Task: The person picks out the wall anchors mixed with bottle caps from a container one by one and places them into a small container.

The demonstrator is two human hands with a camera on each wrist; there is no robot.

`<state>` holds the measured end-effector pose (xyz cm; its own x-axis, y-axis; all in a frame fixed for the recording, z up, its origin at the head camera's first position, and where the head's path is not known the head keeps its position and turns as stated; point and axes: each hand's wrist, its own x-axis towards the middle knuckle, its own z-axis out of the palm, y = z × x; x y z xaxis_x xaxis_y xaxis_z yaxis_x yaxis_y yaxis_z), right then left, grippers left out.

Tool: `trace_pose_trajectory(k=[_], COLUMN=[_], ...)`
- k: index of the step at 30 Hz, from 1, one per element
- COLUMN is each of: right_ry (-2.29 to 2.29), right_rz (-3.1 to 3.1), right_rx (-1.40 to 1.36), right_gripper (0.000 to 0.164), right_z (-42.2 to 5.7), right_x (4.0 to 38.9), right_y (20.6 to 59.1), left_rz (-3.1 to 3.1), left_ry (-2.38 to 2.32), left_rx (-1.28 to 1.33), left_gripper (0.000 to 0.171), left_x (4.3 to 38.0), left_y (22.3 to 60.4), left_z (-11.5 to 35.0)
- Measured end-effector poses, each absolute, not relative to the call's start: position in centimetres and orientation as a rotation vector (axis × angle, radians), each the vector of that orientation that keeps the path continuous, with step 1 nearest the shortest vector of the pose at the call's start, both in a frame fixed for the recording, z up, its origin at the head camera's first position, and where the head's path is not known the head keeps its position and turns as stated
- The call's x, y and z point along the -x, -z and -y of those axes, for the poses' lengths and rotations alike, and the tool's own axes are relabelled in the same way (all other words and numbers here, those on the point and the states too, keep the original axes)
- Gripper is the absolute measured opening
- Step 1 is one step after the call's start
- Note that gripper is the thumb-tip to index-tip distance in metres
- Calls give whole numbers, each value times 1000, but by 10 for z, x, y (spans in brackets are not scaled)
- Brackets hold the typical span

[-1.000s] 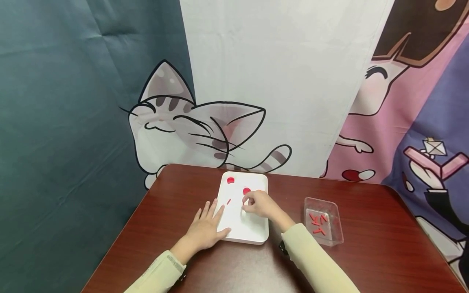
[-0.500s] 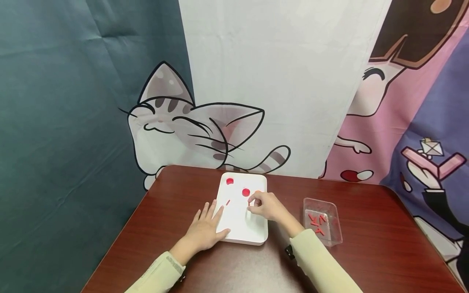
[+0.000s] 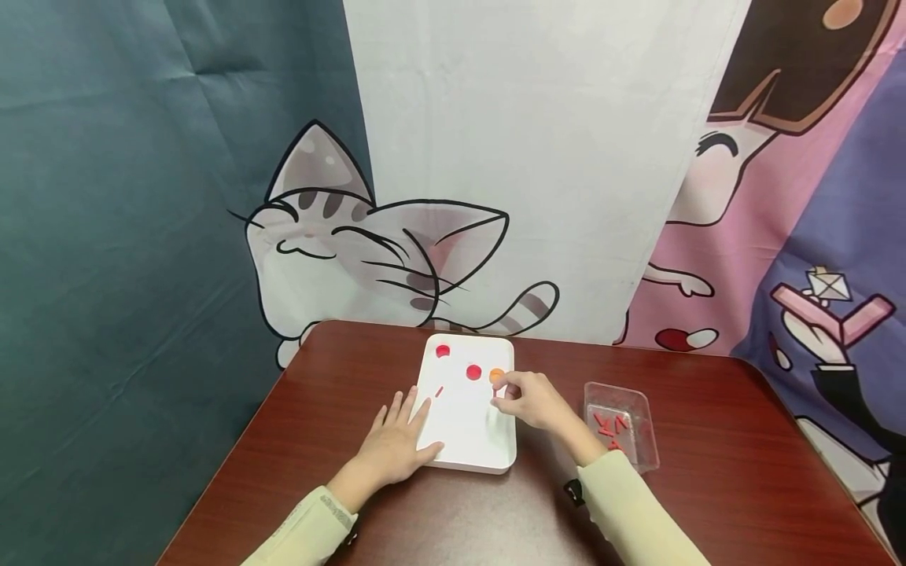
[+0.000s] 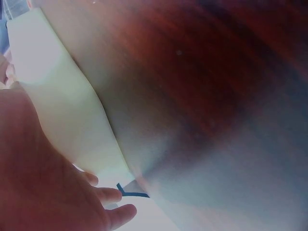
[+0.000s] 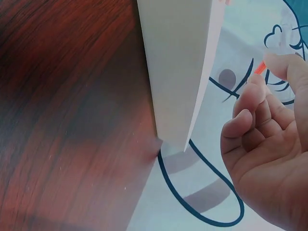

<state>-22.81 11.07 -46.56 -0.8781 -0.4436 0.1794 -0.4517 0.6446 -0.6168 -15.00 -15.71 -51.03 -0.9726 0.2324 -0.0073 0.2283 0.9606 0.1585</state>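
A white tray point(image 3: 463, 440) lies upside down or flat-topped on the table, with two red discs point(image 3: 473, 372) and an orange disc point(image 3: 496, 375) on its far half. A short red stick point(image 3: 439, 391) lies on it at left. My left hand point(image 3: 389, 446) rests with fingers spread along the tray's near left edge. Above the tray's right side, my right hand point(image 3: 534, 401) pinches another red stick point(image 5: 260, 68) between thumb and fingertip, close to the orange disc. In the left wrist view, the tray's side wall point(image 4: 72, 96) shows beyond the hand.
To the right of the tray stands a clear plastic box point(image 3: 642, 450) with several red sticks point(image 3: 605, 425) inside. The right forearm overlaps its near left corner. Behind the brown table point(image 3: 715, 440) hangs a printed cloth point(image 3: 566, 157) with a cartoon cat.
My right hand has moved rightward over the tray with the red stick, uncovering more of the orange disc. The left hand has stayed in place.
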Motion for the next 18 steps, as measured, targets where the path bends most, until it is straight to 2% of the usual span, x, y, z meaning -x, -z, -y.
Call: trace_pose_trajectory(k=[18], right_ry=[-1102], right_rz=[2799], right_rx=[-708], right_gripper=[18], right_z=[-140], right_x=[216], right_y=[455], left_rz=[-3092], left_ry=[-260], left_rx=[-374], left_gripper=[81], left_x=[151], left_y=[511], left_z=[158])
